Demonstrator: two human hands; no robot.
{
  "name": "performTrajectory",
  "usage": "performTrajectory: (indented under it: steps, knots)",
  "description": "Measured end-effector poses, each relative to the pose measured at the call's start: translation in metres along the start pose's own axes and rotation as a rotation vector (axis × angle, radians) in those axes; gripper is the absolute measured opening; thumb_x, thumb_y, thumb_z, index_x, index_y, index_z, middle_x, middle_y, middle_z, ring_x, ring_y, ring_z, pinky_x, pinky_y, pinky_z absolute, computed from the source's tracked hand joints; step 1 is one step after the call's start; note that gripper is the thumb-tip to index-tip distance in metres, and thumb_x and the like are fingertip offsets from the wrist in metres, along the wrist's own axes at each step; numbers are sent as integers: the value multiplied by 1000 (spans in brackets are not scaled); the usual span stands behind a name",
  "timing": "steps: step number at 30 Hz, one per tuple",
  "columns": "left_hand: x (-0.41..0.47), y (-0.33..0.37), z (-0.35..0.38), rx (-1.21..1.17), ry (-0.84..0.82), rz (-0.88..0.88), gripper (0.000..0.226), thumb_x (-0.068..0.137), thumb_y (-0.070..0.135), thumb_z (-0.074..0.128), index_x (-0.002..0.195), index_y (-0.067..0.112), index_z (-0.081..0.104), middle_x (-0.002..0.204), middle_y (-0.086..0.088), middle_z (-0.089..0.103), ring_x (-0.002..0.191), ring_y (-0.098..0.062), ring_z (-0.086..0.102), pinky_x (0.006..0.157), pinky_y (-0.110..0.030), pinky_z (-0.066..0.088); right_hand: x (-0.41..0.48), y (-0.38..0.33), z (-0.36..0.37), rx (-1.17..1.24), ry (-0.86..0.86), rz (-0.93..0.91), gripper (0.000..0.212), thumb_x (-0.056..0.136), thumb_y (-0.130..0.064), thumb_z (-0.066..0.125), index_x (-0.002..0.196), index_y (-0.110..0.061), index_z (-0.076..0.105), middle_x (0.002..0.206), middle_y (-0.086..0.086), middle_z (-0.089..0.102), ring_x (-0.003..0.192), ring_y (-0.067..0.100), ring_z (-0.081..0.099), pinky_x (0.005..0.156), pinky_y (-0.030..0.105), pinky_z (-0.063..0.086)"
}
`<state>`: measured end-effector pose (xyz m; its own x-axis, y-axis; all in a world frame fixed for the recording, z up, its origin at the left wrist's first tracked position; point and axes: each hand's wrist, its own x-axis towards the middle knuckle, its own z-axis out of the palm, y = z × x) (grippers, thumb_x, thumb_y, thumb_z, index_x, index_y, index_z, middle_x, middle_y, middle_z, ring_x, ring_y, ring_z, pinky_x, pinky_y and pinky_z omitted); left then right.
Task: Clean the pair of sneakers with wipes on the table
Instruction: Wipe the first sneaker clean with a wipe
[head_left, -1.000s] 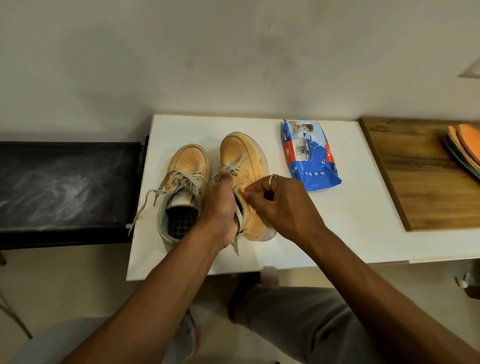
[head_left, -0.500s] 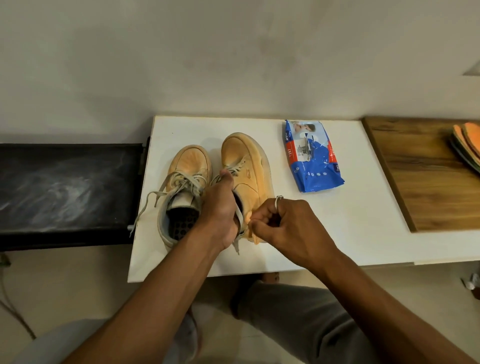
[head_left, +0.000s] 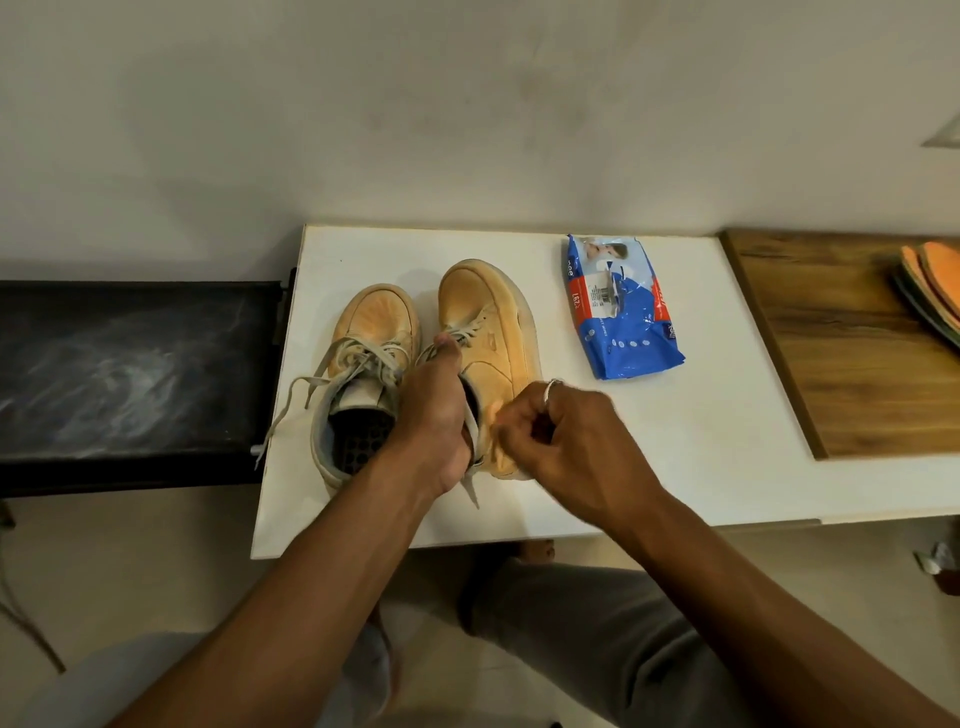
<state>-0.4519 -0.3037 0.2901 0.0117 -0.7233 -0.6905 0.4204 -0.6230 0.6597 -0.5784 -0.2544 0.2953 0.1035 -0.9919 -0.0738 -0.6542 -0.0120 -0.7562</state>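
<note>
**Clerk:** Entry one?

**Checker:** Held sneaker (head_left: 488, 322): tan, laced, standing on the white worktop (head_left: 701, 415), toe toward the wall. The left hand (head_left: 434, 410) was clamped round its collar, thumb up by the laces. The right hand (head_left: 566, 441) was curled tight on a wipe (head_left: 496, 441), pressing it to the outer side near the heel.

**Clerk:** Entry two?

**Checker:** Other sneaker (head_left: 374, 332): just beside the first, unheld, laces slack. The pack of wipes (head_left: 621, 312) lay to the right, apart from both.

**Clerk:** Step in hand, and handling notes?

**Checker:** Judged to be wiping the outer side panel.
- The collar grip needed to be firm enough that rubbing neither slid nor tipped the sneaker.
- Short strokes from heel toward toe, carried down to the sole edge, looked best.
- The wipe should be refolded to a fresh face once soiled.
- One lace end hung close to the wipe and was better tucked clear.
- Under the warm light, how much dirt was on the panel could not be told.
</note>
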Motion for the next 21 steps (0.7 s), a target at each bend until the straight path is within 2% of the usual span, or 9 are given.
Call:
performTrajectory:
  steps: [3,7,8,11,13,15,17,21]
  knots:
    - [1,1,-1,4,14,5,37,106,46,41,115,19,64,105,-10,74,96,-28,72,83,-46,59,-6,-7,5,-20,-124,-62,13,88,-25,69,76,-29,66,68,-17,62,75,6,62,62,18,52]
    - [2,2,1,-9,-11,-2,36,107,45,40,114,19,64,99,-8,73,90,-25,71,78,-42,59,-4,-3,6,-68,-24,-23,10,88,-26,68,78,-23,67,70,-8,63,75,11,60,65,24,53]
    - [1,2,1,-15,-14,-3,36,107,44,40,116,18,63,99,-8,72,90,-25,71,79,-42,59,-3,-1,7,-74,11,-21,9,88,-26,68,80,-22,68,73,-8,64,74,12,60,65,25,53]
    - [-2,3,2,-7,-3,-20,42,106,47,40,129,19,61,115,-12,70,105,-31,68,97,-56,53,2,5,4,-74,110,30,10,90,-33,67,87,-24,67,77,-13,62,71,10,61,65,17,53]
    - [-1,2,1,-5,11,-23,42,105,49,40,127,20,62,118,-12,70,108,-33,67,100,-59,50,7,8,1,-71,114,78,15,90,-36,66,92,-22,68,78,-14,61,72,9,62,67,12,51]
    - [1,2,1,-6,7,-22,39,106,50,39,115,23,65,113,-11,71,105,-32,68,98,-57,52,10,8,2,-82,96,77,16,90,-36,66,95,-21,69,79,-14,61,72,8,62,68,10,48]
    - [2,2,1,-9,-3,-14,39,106,49,37,110,23,66,110,-11,72,104,-31,69,96,-56,53,16,6,3,-103,103,59,21,91,-38,65,99,-20,71,84,-11,63,74,8,61,71,12,49]
    - [1,1,-1,-17,11,-1,43,106,49,38,122,21,66,111,-9,74,104,-29,70,96,-54,54,41,-1,0,-133,126,-11,20,92,-35,65,97,-18,74,86,-6,67,76,10,60,71,25,54]
